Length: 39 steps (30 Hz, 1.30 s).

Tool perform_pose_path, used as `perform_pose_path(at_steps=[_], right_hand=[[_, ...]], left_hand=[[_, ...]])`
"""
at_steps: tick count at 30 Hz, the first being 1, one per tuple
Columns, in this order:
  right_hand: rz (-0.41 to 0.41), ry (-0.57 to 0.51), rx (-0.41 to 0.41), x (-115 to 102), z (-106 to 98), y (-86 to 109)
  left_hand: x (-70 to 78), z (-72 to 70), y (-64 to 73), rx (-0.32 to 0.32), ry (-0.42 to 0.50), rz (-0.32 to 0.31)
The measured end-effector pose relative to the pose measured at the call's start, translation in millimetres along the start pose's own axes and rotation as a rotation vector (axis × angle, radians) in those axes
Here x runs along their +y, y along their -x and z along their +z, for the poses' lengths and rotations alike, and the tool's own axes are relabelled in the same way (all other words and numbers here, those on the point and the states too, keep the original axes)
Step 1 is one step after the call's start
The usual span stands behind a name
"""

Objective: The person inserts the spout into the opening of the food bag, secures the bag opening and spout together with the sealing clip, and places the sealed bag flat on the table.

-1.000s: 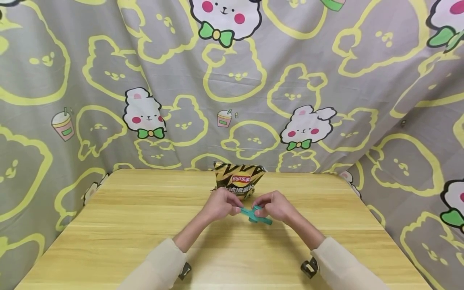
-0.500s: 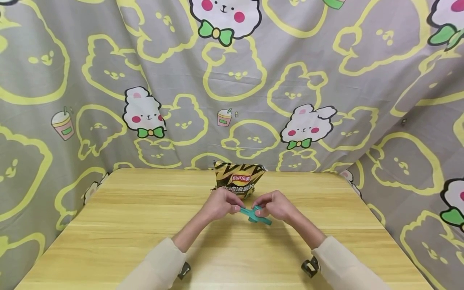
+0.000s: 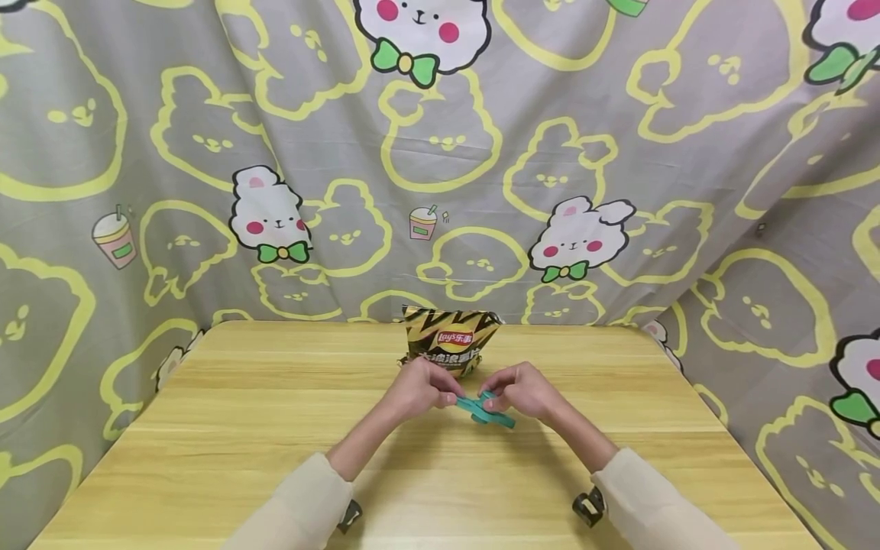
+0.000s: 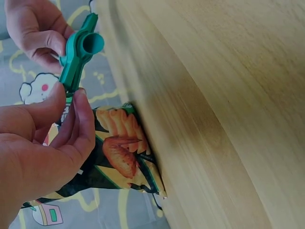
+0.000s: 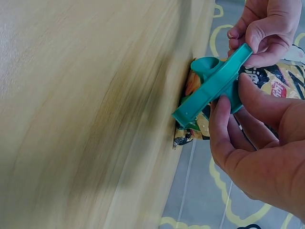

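Note:
A teal plastic bag clip with a short round spout is held up between both hands in front of the chip bag. My left hand pinches one end of the clip between thumb and fingers, as the left wrist view shows on the clip's narrow tip. Around the middle, by the spout, my right hand grips it with thumb and fingertips. In the right wrist view the clip's long bar looks shut along its length. Behind the hands stands a black and yellow Lay's chip bag, its lower part partly hidden.
The wooden table stretches around the hands on all sides. A grey curtain with cartoon animals hangs behind the table and along its sides. Dark wrist devices show beneath the sleeves.
Both hands keep their hold on the bag clip and stay almost in place. The head view has shifted very slightly. The chip bag stands where it was.

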State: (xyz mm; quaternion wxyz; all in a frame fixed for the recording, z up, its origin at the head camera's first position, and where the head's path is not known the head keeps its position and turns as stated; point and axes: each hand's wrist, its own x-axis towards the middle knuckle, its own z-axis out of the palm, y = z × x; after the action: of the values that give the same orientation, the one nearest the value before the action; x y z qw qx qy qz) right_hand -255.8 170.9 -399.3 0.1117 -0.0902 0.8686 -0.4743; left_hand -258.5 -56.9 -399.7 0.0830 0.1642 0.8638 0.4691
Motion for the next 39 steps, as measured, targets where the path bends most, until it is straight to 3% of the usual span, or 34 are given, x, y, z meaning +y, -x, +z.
perform_pose_path(at_steps=[10, 17, 30, 39], right_hand=[[-0.001, 0.009, -0.008, -0.5, 0.8, -1.8], [-0.018, 0.023, -0.031, 0.1, -1.0, -3.0], [-0.047, -0.002, -0.075, 0.7, -3.4, -4.7], [-0.024, 0.003, -0.044, -3.1, -3.1, -3.4]], left_hand=[[-1.7, -0.6, -1.2, 0.008, 0.013, -0.011], [-0.8, -3.5, -0.7, -0.018, 0.008, 0.003], [1.2, -6.9, -0.5, -0.050, -0.003, -0.034], [1.8, -6.5, -0.4, -0.053, 0.011, -0.053]])
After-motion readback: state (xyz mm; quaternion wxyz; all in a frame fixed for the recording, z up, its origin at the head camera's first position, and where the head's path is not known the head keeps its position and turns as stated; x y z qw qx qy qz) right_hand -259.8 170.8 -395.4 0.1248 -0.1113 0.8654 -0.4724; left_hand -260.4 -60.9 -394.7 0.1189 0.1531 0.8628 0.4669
